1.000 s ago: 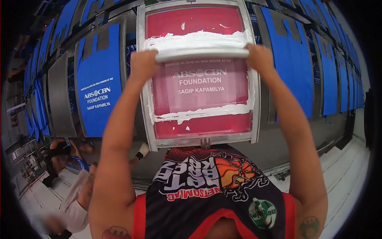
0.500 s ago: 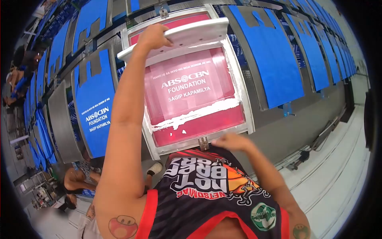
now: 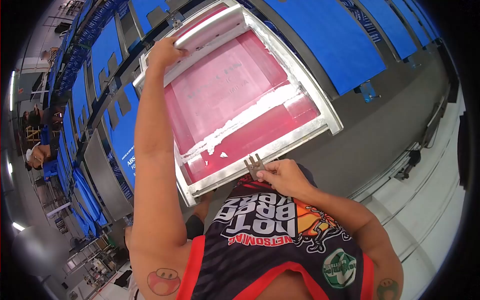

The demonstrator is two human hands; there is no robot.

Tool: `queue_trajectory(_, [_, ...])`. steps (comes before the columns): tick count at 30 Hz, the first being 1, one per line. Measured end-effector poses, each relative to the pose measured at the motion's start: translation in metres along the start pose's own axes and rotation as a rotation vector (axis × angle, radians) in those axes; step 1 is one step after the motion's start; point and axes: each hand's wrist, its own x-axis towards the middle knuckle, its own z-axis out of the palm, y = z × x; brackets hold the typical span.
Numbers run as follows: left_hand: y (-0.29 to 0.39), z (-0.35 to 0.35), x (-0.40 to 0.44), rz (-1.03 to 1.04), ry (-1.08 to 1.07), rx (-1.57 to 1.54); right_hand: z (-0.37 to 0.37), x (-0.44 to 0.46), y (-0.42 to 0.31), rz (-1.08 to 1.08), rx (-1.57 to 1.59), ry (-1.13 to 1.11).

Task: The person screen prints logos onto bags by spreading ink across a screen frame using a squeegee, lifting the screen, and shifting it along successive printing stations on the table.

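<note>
Over the grey bench [image 3: 367,122], the frame [image 3: 300,136] spreads ahead of the right hand [image 3: 286,178], which pinches its bracket [image 3: 253,165], while the squeegee [image 3: 212,36] runs lengthwise away rightward from the left hand [image 3: 167,51] (the nearer one) gripping it.

Pink screen [image 3: 220,97] (white-streaked), silver frame [image 3: 300,139]

"From here, where can I pass around the screen frame [image 3: 300,136]?"
"I see room over the grey surface [image 3: 380,120], just right of the frame's near corner."
"Across its top?"
"I'd hit the squeegee [image 3: 215,31] spanning its far part; the left forearm [image 3: 154,120] bars its left side, the right hand [image 3: 287,177] and bracket [image 3: 254,167] its near edge."
</note>
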Motion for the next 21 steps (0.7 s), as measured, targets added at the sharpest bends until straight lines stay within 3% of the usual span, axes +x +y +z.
queue_trajectory(4, [0.015,0.011,-0.02,-0.066,-0.028,0.081,0.009,0.029,0.046,0.006,-0.214,0.047])
queue_trajectory(9, [0.037,0.042,-0.067,-0.137,0.013,0.172,0.01,0.05,0.077,-0.017,-0.243,0.06])
queue_trajectory(11, [0.048,0.06,-0.106,0.0,0.145,0.146,0.009,0.049,0.074,-0.012,-0.209,0.057])
queue_trajectory(13, [0.078,0.076,-0.16,-0.022,0.105,0.137,0.009,0.049,0.076,-0.023,-0.221,0.042])
queue_trajectory(17, [0.142,0.121,-0.282,-0.023,0.325,0.022,0.007,0.056,0.081,-0.024,-0.247,0.04])
queue_trajectory(21, [0.14,0.103,-0.281,0.003,0.288,-0.017,0.009,0.055,0.088,-0.061,-0.228,0.054])
